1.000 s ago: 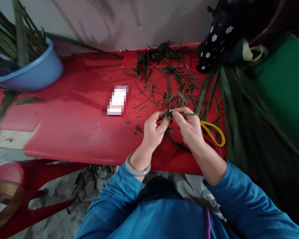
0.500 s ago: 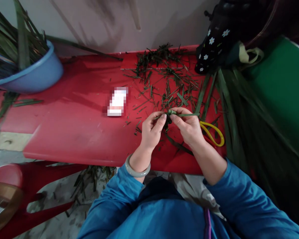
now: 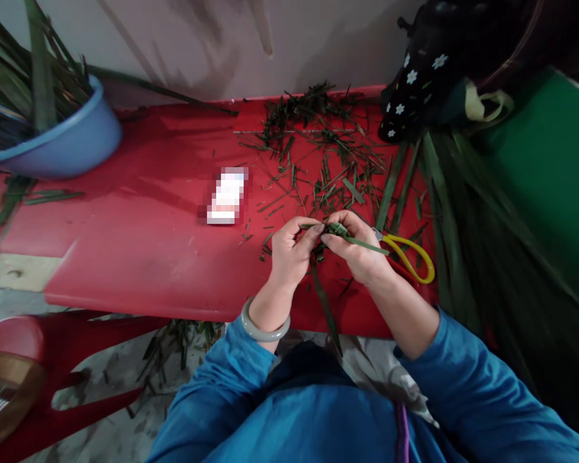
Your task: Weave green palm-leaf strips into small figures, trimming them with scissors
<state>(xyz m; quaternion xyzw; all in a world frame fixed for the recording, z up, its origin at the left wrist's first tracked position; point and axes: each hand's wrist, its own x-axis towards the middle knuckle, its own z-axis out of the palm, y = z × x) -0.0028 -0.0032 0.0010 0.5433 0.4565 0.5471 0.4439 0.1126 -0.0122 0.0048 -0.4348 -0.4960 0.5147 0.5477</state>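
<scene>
Blue fabric sleeves (image 3: 477,379) cover both of our arms and leave the hands bare; a pale bangle (image 3: 265,334) encircles the left wrist. Below the table's near edge, toward its left corner, we note a red plastic chair (image 3: 101,354) and loose leaf offcuts (image 3: 174,344) on the floor.

We hold the folded leaf piece (image 3: 338,229) between both hands, above the table (image 3: 164,257), inside its near edge and right of centre. The left hand (image 3: 292,251) is closed in a pinch, thumb against fingers, on the left side of the piece. The right hand (image 3: 359,251) is likewise pinched closed on the right side, its fingers curled behind. A narrow strip end (image 3: 369,245) projects from the piece across the right hand. A long leaf strip (image 3: 325,305) trails from beneath the hands past the near edge.

Just beside the right hand, toward the table's right edge, we find scissors with a yellow handle loop (image 3: 431,270). Long leaves (image 3: 446,212) lie along that edge. Left of the hands is a bright rectangular object (image 3: 228,196), blurred by pixelation. Beyond the hands, cut leaf scraps (image 3: 313,106) are scattered, heaped thickest near the far edge. At the far left corner we see a blue basin (image 3: 84,138) filled with leaves; at the far right corner, a black flower-patterned item (image 3: 412,96).
</scene>
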